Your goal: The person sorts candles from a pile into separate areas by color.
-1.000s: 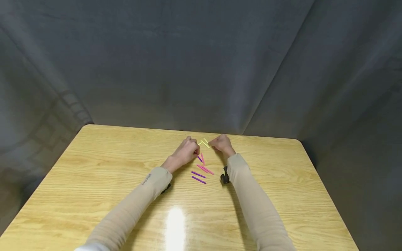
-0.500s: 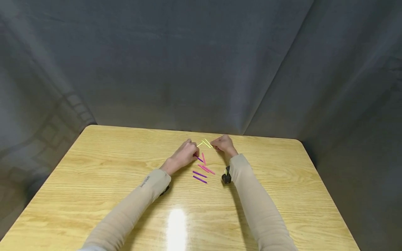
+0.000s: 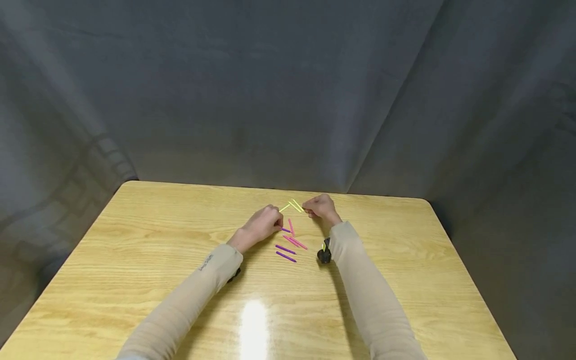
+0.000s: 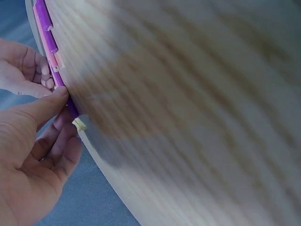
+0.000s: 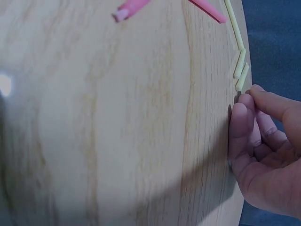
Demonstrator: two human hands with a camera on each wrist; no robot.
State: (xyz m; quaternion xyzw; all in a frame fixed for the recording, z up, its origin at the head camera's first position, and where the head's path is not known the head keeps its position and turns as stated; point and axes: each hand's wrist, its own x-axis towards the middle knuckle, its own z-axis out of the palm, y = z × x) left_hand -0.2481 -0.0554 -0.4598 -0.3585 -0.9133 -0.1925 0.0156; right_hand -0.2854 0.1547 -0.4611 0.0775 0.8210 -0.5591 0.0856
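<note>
Left hand (image 3: 265,221) pinches a purple stick (image 3: 286,230), on or just above the table (image 3: 180,225). In the last second the stick has swung flatter, its free end by the near end of a pink stick (image 3: 291,226). Looks like positioning, not yet released. Right hand (image 3: 320,206): loosely curled beside a yellow stick (image 5: 242,77), nothing visible in its grip.

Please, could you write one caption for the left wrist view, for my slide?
Left hand pinches a purple stick; the right hand is farther away.
</note>
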